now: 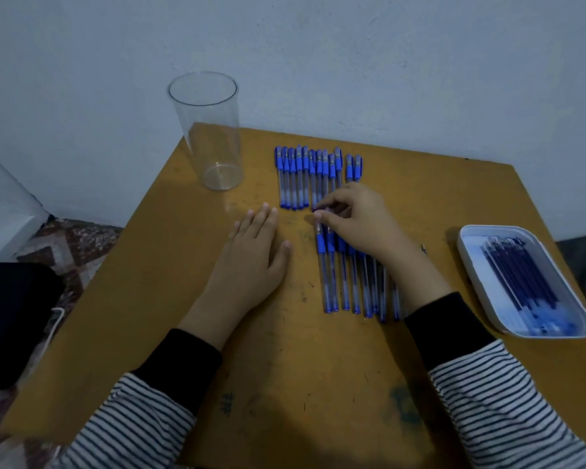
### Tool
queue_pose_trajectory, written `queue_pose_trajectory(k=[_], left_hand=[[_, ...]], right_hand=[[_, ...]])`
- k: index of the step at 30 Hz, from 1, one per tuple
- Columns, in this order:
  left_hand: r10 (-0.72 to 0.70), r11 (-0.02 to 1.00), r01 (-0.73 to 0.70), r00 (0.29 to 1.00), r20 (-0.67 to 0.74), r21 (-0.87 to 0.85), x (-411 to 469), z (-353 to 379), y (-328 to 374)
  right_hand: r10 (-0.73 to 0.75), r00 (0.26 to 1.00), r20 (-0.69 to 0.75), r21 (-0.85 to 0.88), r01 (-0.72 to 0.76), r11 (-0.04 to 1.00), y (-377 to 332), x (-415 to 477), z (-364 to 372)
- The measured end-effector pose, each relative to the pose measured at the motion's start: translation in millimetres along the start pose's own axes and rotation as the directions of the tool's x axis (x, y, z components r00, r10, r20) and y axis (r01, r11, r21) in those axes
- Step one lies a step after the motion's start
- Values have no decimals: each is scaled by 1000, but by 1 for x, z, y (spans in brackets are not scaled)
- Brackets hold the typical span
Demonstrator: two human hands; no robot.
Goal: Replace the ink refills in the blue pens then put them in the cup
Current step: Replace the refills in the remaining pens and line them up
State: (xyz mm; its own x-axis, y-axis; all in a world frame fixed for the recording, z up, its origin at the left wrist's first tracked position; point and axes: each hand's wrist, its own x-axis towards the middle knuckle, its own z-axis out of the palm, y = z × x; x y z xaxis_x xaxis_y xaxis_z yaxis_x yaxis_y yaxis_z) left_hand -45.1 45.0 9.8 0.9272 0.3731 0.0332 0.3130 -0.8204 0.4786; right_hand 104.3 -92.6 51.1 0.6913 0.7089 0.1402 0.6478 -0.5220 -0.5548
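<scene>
While the left hand (254,252) lies flat and released on the table (285,367), the right hand (356,225) pinches one of the blue pens (329,282), laid in two rows. Clear cup (210,130) far left; refills (521,279) in white tray (467,245), right. Table scribbles illegible.

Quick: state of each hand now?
Left hand: open, flat on the table.
Right hand: fingers curled over the near pens; grip cannot be told.

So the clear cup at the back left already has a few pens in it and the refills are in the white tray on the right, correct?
No. The head view shows the clear cup empty, with nothing in it yet. The refills do lie in the white tray on the right.
</scene>
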Motion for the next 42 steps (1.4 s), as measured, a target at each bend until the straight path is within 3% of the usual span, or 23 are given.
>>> queue_pose_trajectory(k=[6,10,15,26,36,38,42], left_hand=[[51,995,-54,998,-37,-85,36,-2,2],[98,991,-106,991,-93,-78,59,-1,8],[158,981,-170,980,-121,-92,80,2,11],[184,981,-185,983,-26,-57,89,7,7],[186,982,-186,982,-19,-24,89,8,7],[185,981,-186,982,-30,-53,87,7,8],[194,973,-203,977,-85,-108,77,2,12]], right_hand=[[206,973,-105,294,-167,941,22,2,-19],[341,934,-106,367,-282,887,42,11,-26],[404,910,-90,345,-352,870,50,26,-24],[404,911,-82,336,-357,872,57,36,-13],[432,899,-76,207,-409,889,49,33,-22],[479,875,-73,314,-436,843,48,29,-26],[585,811,-3,671,-432,603,41,9,-32]])
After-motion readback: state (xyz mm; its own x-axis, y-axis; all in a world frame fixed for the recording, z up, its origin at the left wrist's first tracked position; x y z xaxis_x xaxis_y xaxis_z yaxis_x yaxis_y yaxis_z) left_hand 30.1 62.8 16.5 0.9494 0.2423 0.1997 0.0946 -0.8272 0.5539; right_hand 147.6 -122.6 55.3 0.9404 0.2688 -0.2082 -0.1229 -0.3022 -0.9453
